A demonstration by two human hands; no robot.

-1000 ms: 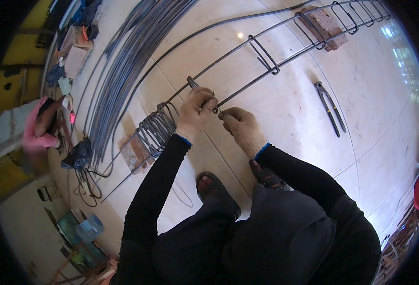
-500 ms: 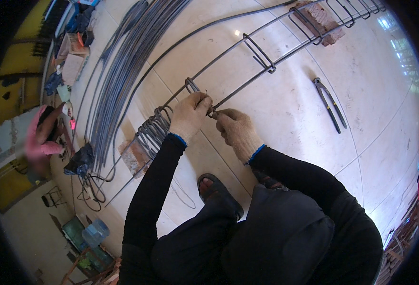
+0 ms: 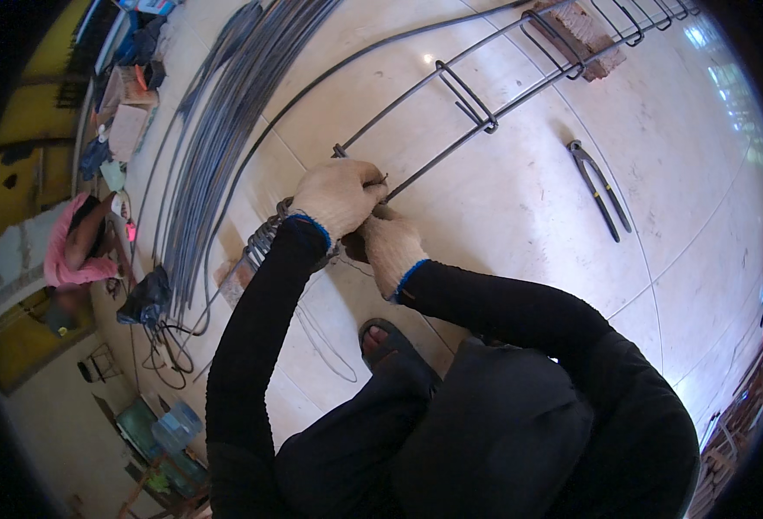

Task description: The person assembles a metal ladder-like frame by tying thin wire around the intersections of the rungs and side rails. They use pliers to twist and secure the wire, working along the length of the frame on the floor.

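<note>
My left hand (image 3: pixel 336 199), in a cream knitted glove, is closed over the corner where a wire stirrup (image 3: pixel 339 151) meets the long bars of a rebar cage (image 3: pixel 433 162). A short dark wire end (image 3: pixel 397 182) sticks out by its fingertips. Just below, my right hand (image 3: pixel 392 253), gloved alike, is closed with its fingertips under the same joint; what they pinch is hidden. Beside my left wrist, several bunched stirrups (image 3: pixel 264 235) hang on the bars. Farther along the cage, another stirrup (image 3: pixel 468 97) stands apart.
Pincers (image 3: pixel 602 192) with black-and-yellow handles lie on the tiles at right. A brick (image 3: pixel 604 62) props the cage's far end, another brick (image 3: pixel 236 275) its near end. Long loose rods (image 3: pixel 226 130) lie at left. Beyond them a person in pink (image 3: pixel 74 242) crouches.
My right hand has moved left and down, in under the joint. My left hand has turned over it, covering more of the stirrup. The cage has barely shifted.
</note>
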